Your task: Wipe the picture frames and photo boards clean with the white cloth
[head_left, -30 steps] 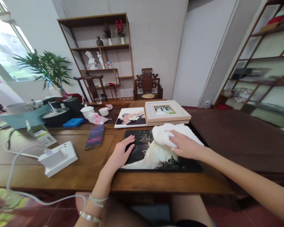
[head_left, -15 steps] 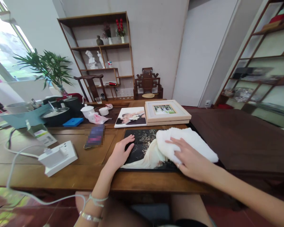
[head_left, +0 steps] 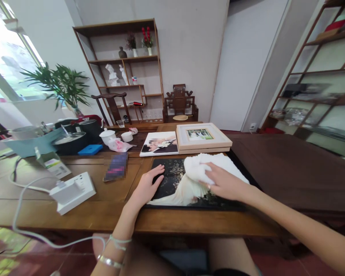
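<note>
Head view: thick, fluffy white cloth (head_left: 196,169)

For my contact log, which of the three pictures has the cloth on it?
The dark photo panel at the front: the white cloth lies on it under the right hand; the white-edged photo and pale-framed picture behind have none.

Bright daylight enters through the window (head_left: 15,57) at the far left, which is washed out to near white. The tabletop (head_left: 112,207) carries a soft sheen, and shadow deepens beneath its front edge. Wide-angle stretch tilts the right-hand shelving (head_left: 313,80), whose contents look smeared. The white cloth (head_left: 221,166) shows little surface detail. Coarse pixels mask the flat dark item (head_left: 115,166).
</note>
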### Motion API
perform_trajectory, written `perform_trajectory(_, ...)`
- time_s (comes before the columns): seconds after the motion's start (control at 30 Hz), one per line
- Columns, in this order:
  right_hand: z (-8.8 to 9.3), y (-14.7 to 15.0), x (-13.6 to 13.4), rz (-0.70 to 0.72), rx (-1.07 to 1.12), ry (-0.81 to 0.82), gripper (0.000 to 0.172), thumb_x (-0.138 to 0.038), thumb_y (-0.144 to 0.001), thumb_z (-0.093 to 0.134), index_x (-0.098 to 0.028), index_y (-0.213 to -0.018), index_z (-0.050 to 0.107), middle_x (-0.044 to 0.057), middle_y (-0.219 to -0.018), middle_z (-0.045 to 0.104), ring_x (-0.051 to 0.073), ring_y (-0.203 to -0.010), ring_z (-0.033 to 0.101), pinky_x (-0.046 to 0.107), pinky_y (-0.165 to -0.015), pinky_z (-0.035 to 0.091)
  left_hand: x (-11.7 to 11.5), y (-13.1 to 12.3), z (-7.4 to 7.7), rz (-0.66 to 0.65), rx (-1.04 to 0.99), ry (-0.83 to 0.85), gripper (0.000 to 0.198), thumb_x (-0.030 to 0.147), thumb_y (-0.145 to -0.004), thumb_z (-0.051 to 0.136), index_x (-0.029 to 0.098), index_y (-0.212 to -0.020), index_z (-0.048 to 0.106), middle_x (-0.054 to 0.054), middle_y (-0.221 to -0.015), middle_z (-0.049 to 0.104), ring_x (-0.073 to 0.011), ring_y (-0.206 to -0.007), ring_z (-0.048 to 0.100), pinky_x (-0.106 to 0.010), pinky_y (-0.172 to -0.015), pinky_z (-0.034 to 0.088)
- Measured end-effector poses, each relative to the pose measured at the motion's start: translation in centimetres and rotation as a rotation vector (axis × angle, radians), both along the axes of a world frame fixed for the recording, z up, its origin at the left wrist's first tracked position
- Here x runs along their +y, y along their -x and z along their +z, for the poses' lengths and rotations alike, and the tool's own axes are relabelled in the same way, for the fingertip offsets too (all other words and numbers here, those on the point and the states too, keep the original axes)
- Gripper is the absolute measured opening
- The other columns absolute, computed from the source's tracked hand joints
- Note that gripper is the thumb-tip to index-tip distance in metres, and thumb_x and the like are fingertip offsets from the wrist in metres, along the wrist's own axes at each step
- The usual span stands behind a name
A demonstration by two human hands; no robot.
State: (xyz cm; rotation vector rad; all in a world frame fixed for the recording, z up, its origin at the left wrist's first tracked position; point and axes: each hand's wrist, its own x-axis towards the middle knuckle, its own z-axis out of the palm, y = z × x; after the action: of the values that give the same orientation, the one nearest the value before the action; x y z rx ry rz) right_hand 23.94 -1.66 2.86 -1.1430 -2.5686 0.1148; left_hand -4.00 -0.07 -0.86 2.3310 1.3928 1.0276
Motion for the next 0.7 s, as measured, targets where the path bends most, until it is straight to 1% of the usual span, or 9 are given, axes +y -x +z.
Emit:
perform_trajectory(0.07,0.0,0.0,2.8,-0.031,-0.013,-0.007,0.024,-0.027,-0.085,0.045,-0.013,-0.095,0.062,0.016,-0.105,0.058,0.029,-0.103,0.05,0.042,-0.088,0.04,0.0,0.0,0.0,0.0,-0.006,0.001,0.029,0.029,-0.084,0.046,0.016,-0.103,0.064,-0.01,-0.12,0.06,-0.0208,-0.115,0.053,-0.041,-0.1,0.04)
perform_trajectory(0.13,-0.2,0.0,4.6,-0.061,-0.03,-0.015,0.024,-0.025,-0.085,0.043,-0.013,-0.096,0.061,0.015,-0.102,0.059,0.029,-0.101,0.051,0.041,-0.086,0.041,0.0,0.0,0.0,0.004,-0.01,0.002,0.029,0.029,-0.084,0.046,0.016,-0.103,0.064,-0.01,-0.12,0.06,-0.0207,-0.115,0.053,-0.041,-0.1,0.04)
perform_trajectory(0.23,-0.4,0.7,4.6,-0.064,-0.056,-0.026,0.021,-0.019,-0.08,0.046,-0.012,-0.091,0.063,0.017,-0.106,0.059,0.031,-0.107,0.048,0.045,-0.09,0.038,-0.1,-0.1,0.0,0.013,-0.01,0.006,0.029,0.029,-0.084,0.046,0.016,-0.103,0.064,-0.01,-0.12,0.06,-0.0208,-0.115,0.053,-0.041,-0.101,0.04)
perform_trajectory(0.3,-0.6,1.5,2.8,-0.038,-0.084,-0.035,0.022,-0.013,-0.072,0.049,-0.012,-0.088,0.064,0.018,-0.119,0.053,0.034,-0.118,0.04,0.051,-0.097,0.03,-0.1,-0.1,0.0,0.019,-0.01,0.01,0.029,0.029,-0.084,0.046,0.016,-0.103,0.064,-0.009,-0.121,0.06,-0.0207,-0.116,0.053,-0.04,-0.101,0.04)
perform_trajectory(0.37,-0.7,2.4,0.0,-0.003,-0.113,-0.036,0.027,-0.01,-0.066,0.05,-0.013,-0.088,0.065,0.017,-0.134,0.042,0.036,-0.128,0.027,0.056,-0.102,0.021,-0.1,-0.1,-0.1,0.023,-0.011,0.016,0.03,0.03,-0.084,0.046,0.016,-0.103,0.064,-0.01,-0.121,0.06,-0.0208,-0.116,0.052,-0.039,-0.101,0.039)
perform_trajectory(0.5,-1.0,3.8,-6.4,0.072,-0.122,0.027,0.022,-0.014,-0.066,0.052,-0.016,-0.083,0.066,0.015,-0.142,0.032,0.037,-0.132,0.016,0.059,-0.104,0.013,0.0,-0.1,-0.1,0.027,0.003,0.026,0.031,0.03,-0.084,0.046,0.014,-0.104,0.064,-0.011,-0.121,0.059,-0.0211,-0.117,0.052,-0.039,-0.102,0.039)
perform_trajectory(0.57,-0.9,3.9,-8.7,0.132,-0.114,0.07,0.017,-0.018,-0.065,0.055,-0.018,-0.078,0.067,0.013,-0.144,0.029,0.038,-0.132,0.015,0.059,-0.105,0.012,0.0,-0.2,-0.1,0.028,0.009,0.021,0.03,0.03,-0.084,0.046,0.015,-0.103,0.064,-0.01,-0.12,0.06,-0.021,-0.117,0.052,-0.039,-0.101,0.039)
perform_trajectory(0.63,-0.8,3.8,-9.8,0.18,-0.1,0.099,0.014,-0.02,-0.063,0.058,-0.019,-0.074,0.067,0.011,-0.144,0.029,0.038,-0.132,0.016,0.058,-0.106,0.012,0.0,-0.2,-0.1,0.025,0.011,0.014,0.029,0.029,-0.084,0.046,0.015,-0.102,0.064,-0.01,-0.12,0.06,-0.021,-0.116,0.052,-0.038,-0.101,0.039)
perform_trajectory(0.7,-0.6,3.5,-9.4,0.188,-0.062,0.107,0.015,-0.017,-0.063,0.057,-0.019,-0.074,0.067,0.01,-0.142,0.034,0.035,-0.132,0.019,0.055,-0.107,0.012,0.0,-0.2,-0.1,0.021,0.015,0.011,0.029,0.029,-0.084,0.046,0.015,-0.101,0.065,-0.01,-0.12,0.06,-0.0209,-0.116,0.052,-0.038,-0.101,0.039)
